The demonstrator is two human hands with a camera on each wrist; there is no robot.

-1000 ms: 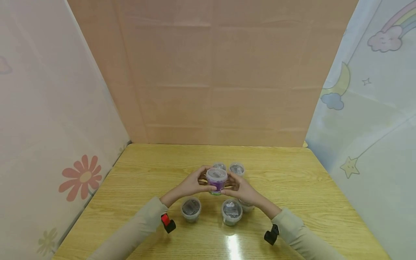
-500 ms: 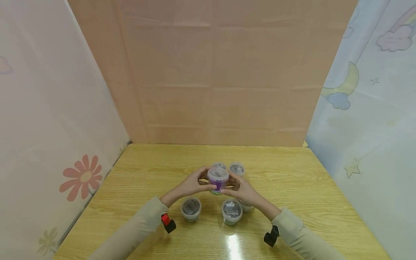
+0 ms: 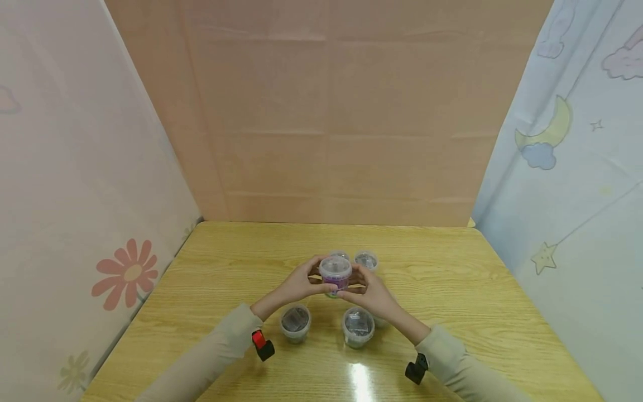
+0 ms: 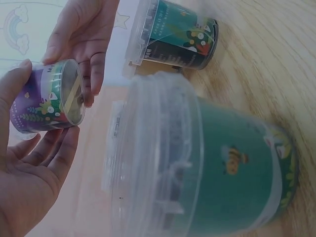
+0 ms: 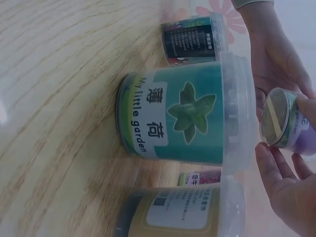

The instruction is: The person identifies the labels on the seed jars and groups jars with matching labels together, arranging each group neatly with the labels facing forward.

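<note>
Above the middle of the table, my two hands hold a small purple plant-kit tub point(image 3: 335, 278) with a clear lid. My left hand point(image 3: 296, 283) grips its left side, thumb across the front and fingers behind. On the other side my right hand point(image 3: 374, 295) holds it the same way, and the two thumbs nearly meet. The left wrist view shows the tub point(image 4: 47, 98) tipped so its clear base shows, with a pale stick inside. Seen from the right wrist, the purple tub point(image 5: 289, 121) sits between both hands' fingers.
Several similar lidded tubs stand on the wooden table point(image 3: 241, 245): a green one point(image 4: 237, 163) near my left wrist, a mint-leaf one point(image 5: 192, 111) and a tan one point(image 5: 173, 212) near my right. Two more, including the back-right tub point(image 3: 366, 259), stand behind my hands.
The purple tub has risen very slightly and turned a little between my hands. My right hand has shifted slightly left, bringing its thumb closer to the left one.
</note>
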